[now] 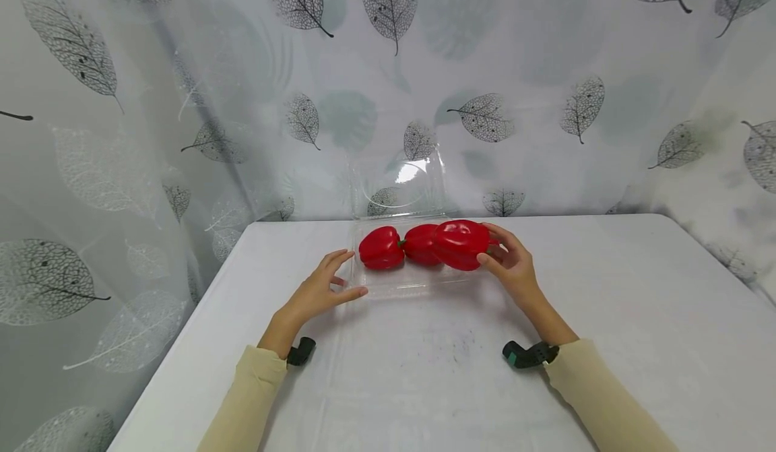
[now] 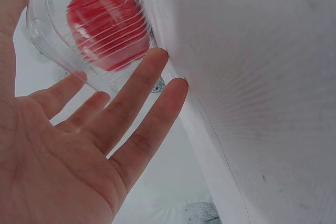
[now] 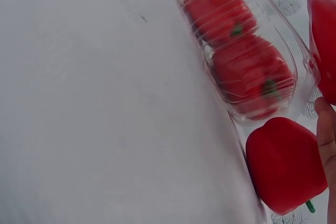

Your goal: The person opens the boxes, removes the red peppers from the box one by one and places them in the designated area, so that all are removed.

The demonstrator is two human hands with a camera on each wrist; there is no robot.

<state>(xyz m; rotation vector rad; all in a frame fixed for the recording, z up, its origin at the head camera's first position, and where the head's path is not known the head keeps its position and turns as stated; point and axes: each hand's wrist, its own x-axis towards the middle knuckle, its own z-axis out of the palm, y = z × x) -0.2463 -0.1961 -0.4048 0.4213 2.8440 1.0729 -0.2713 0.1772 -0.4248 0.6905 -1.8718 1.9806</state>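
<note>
A clear plastic clamshell box [image 1: 400, 280] stands on the table with its lid raised at the back. Inside lie two red bell peppers, one at the left [image 1: 380, 248] and one in the middle [image 1: 419, 244]. My right hand [image 1: 512, 263] grips another red bell pepper [image 1: 459, 244] over the box's right end. Beside the box sits a further red bell pepper [image 3: 286, 166], mostly hidden behind my right hand in the head view. At the box's left side is my left hand [image 1: 321, 290], fingers spread and holding nothing; whether it touches the box I cannot tell.
The white table [image 1: 424, 371] stretches forward and to both sides of the box. Behind it hangs a leaf-patterned curtain [image 1: 533, 48], close to the raised lid. Each wrist wears a black camera band [image 1: 530, 356].
</note>
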